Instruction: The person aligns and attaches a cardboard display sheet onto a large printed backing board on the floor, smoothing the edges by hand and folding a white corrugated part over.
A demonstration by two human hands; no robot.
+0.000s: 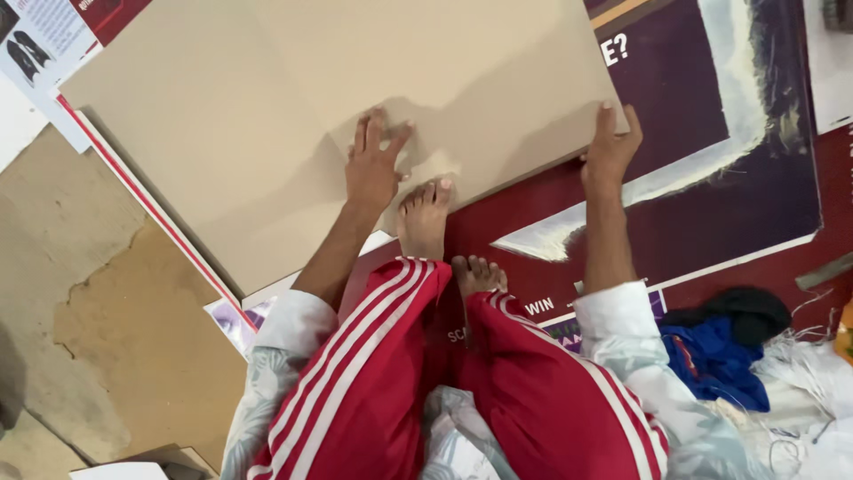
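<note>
A large tan cardboard sheet (267, 98) lies flat on the floor in front of me. My left hand (373, 164) presses flat on its near part, fingers spread. My right hand (611, 147) grips the sheet's right corner, fingers curled over the edge. One bare foot (425, 218) rests on the sheet's near edge beside my left hand; the other foot (478, 274) is on the poster below it. My legs in red trousers with white stripes (382, 382) are bent beneath me.
A big dark purple and red printed poster (711, 178) covers the floor under and right of the sheet. A blue and black cloth bundle (720, 342) and white fabric (813, 400) lie at the right. Bare worn floor (107, 311) at the left.
</note>
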